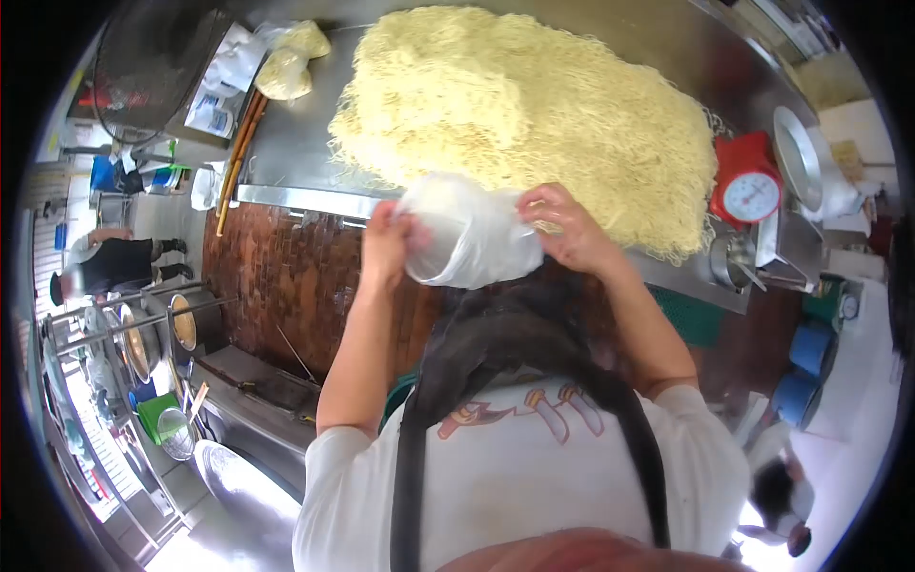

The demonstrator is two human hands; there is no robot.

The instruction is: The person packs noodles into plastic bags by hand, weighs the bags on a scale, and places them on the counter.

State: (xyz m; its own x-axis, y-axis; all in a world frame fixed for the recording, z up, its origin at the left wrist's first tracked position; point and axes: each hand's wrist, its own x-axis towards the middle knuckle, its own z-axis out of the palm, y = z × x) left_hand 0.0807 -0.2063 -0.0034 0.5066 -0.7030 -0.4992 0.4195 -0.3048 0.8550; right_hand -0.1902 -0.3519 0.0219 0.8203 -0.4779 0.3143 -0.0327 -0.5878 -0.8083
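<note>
A translucent white plastic bag is stretched between my two hands in front of my apron. My left hand grips its left side, the fingers partly behind the thin film. At the bag's right upper edge, my right hand pinches the plastic with bent fingers. Whether anything lies inside the bag, I cannot tell. Just beyond it, a large heap of pale yellow noodles spreads over the metal worktop.
A red dial scale stands right of the noodles, beside a metal pan. Bagged noodles and wooden poles lie at the left. Another person is at far left, one more at lower right.
</note>
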